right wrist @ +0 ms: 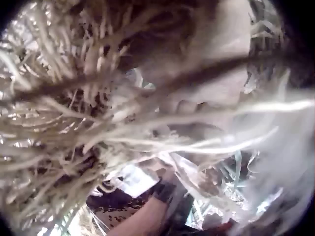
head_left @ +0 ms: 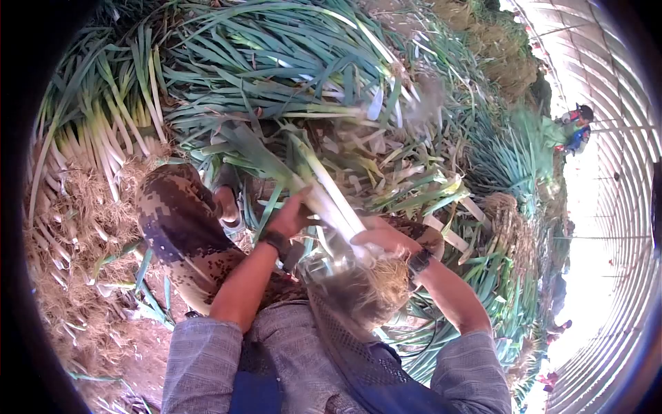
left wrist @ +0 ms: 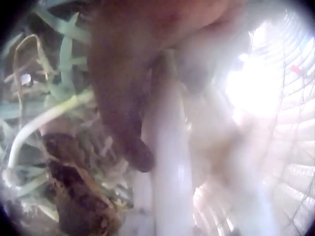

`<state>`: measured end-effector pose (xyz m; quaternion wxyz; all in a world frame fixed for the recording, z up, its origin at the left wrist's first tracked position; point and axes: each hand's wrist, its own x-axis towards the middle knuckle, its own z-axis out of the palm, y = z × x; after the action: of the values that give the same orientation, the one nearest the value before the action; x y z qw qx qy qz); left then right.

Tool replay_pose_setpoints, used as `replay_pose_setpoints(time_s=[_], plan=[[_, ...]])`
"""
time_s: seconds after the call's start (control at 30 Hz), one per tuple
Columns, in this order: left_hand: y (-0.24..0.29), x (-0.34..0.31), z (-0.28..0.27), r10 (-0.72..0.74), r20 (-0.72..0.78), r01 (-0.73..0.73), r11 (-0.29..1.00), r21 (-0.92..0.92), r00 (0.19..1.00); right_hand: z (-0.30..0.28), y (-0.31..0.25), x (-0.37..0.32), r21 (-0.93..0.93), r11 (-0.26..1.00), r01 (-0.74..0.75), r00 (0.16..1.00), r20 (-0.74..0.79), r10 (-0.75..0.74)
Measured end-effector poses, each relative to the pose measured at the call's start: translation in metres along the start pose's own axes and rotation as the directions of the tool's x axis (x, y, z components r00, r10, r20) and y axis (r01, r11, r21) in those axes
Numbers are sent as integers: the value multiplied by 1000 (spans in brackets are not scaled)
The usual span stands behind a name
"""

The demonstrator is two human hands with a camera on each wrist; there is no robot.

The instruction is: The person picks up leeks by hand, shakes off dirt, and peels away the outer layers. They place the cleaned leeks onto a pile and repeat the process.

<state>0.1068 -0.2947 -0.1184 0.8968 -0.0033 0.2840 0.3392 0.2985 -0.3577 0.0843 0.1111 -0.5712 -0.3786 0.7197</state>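
In the grip of the left hand (head_left: 292, 217) and right hand (head_left: 387, 239), both closed round them: leeks (head_left: 329, 208), at least two. Just below the right grip: one root clump (head_left: 389, 283). Beyond: one leek pile (head_left: 255, 72), uncounted.

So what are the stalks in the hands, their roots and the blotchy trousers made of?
The stalks are plant: pale, smooth and a little shiny, turning into green leaves. The roots look like dry plant strings: dull, tan and tangled like hair. The trousers are probably matte cloth, judging by their soft drape and blocky pattern; I can't tell whether it's cotton.
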Motion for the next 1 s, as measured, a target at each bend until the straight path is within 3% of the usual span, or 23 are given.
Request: replay_pose_setpoints(time_s=[0.03, 0.07, 0.1, 0.17, 0.3, 0.37, 0.4, 0.43, 0.47, 0.57, 0.63, 0.7, 0.77, 0.8, 0.87, 0.9, 0.97, 1.0], plan=[[-7, -1, 4, 32, 9, -31, 999, -17, 999, -4, 11, 11, 53, 992, -113, 994, -5, 113], [-11, -1, 9, 63, 20, -62, 998, -33, 998, 0, 16, 17, 26, 1000, 1, 1000, -13, 0], [-14, -2, 12, 90, 33, -88, 995, -52, 995, -1, 20, 20, 28, 1000, 0, 1000, -13, 0], [-11, -8, 14, 55, 26, -54, 997, -54, 998, -3, 17, 20, -329, 943, -53, 997, -77, 29], [-19, -7, 19, 94, 25, -93, 995, -30, 995, 11, -8, 10, -515, 856, -33, 994, -108, -26], [-18, -5, 9, 97, 27, -97, 995, 3, 995, 14, -21, 4, -727, 673, -135, 986, -163, 22], [-20, -6, 4, 174, 88, -182, 980, 85, 981, 12, -12, 5, -721, 678, -146, 984, -174, 26], [-22, -5, 1, 252, 154, -275, 949, 155, 955, 8, -1, 10, -815, 577, -52, 981, -151, -124], [-20, 0, 4, 257, 158, -280, 948, 153, 954, 9, -5, 14, -894, 446, 37, 957, -96, -272], [-15, 6, 7, 148, -209, -137, 988, 67, 967, 20, -11, 6, -873, 487, -19, 958, -156, -241], [-14, 4, 10, 151, -203, -137, 987, 82, 968, 21, -10, 7, -876, 483, -8, 948, -160, -274], [-8, -7, 28, 130, -308, -95, 988, 124, 942, 19, -4, 7, -876, 482, -3, 938, -170, -303], [-8, -3, 24, 140, -301, -103, 986, 134, 943, 17, -1, 7, -889, 446, 103, 876, -132, -464], [-9, 0, 19, 152, -294, -113, 983, 146, 944, 18, -3, 6, -889, 445, 104, 877, -130, -463], [-9, 2, 11, 147, -305, -116, 986, 119, 941, 20, -13, -4, -808, 588, -20, 904, -266, -335], [-9, 3, 6, 141, -314, -118, 989, 92, 939, 25, -26, -14, -809, 587, -20, 904, -265, -334], [-10, 8, -14, 151, -323, -108, 983, 148, 934, 28, -47, -38, -651, 730, -210, 888, -439, -136], [-12, 12, -23, 161, -330, -95, 974, 208, 930, 11, -29, -41, -669, 740, -70, 866, -409, -288]])
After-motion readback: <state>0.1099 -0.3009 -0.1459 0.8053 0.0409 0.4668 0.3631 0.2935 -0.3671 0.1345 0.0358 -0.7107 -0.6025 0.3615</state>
